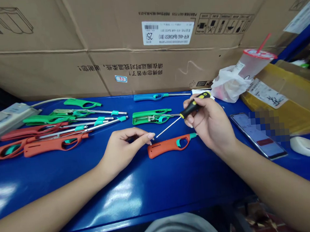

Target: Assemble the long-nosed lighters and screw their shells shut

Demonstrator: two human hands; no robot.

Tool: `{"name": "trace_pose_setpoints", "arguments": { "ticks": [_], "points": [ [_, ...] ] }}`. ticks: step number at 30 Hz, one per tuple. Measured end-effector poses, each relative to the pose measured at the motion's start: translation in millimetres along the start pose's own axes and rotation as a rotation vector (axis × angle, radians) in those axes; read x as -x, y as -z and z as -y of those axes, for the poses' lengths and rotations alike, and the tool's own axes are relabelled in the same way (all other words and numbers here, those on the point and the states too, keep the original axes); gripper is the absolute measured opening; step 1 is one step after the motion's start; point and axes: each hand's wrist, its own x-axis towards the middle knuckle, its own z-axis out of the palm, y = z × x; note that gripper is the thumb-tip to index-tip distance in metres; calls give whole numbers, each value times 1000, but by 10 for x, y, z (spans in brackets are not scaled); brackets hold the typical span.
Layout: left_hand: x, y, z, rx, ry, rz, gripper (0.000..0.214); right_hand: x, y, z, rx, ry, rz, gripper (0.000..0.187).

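Firstly, one blue table (pixel 161 190), bearing an opened green lighter (pixel 151 117) and, nearer the person, an orange lighter (pixel 166 148); next, one black-and-yellow screwdriver (pixel 190 108), gripped in the right hand (pixel 211 123); lastly, its tip (pixel 158 135), beside pinched fingertips (pixel 150 135) of the left hand (pixel 125 144), any small part between them indiscernible. Step in hand seems to be bringing tip and fingertips together; the next move calls for steady, fine alignment.

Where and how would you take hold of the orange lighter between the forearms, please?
Probably grip the orange lighter by its wide handle, left of the trigger, from the person's side: it lies sideways, handle exposed, while the right hand hides its other end.
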Motion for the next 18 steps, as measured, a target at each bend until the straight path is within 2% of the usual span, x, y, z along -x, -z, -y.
{"name": "trace_pose_setpoints", "arguments": {
  "ticks": [4,7,9,13,18],
  "points": [
    [-19,-9,-20,29,22,26,33,33,-9,-2,43,1,37,13],
    [-13,-31,-41,91,54,36,32,74,-24,1,166,-45,177,12],
    [-2,-51,-56,146,80,35,29,130,-43,-4,348,-37,305,11],
    [27,-87,-81,264,120,60,27,280,-80,-61,769,184,466,9],
    [51,-107,-98,337,165,106,31,363,-80,-163,913,454,539,6]
  ]
}}
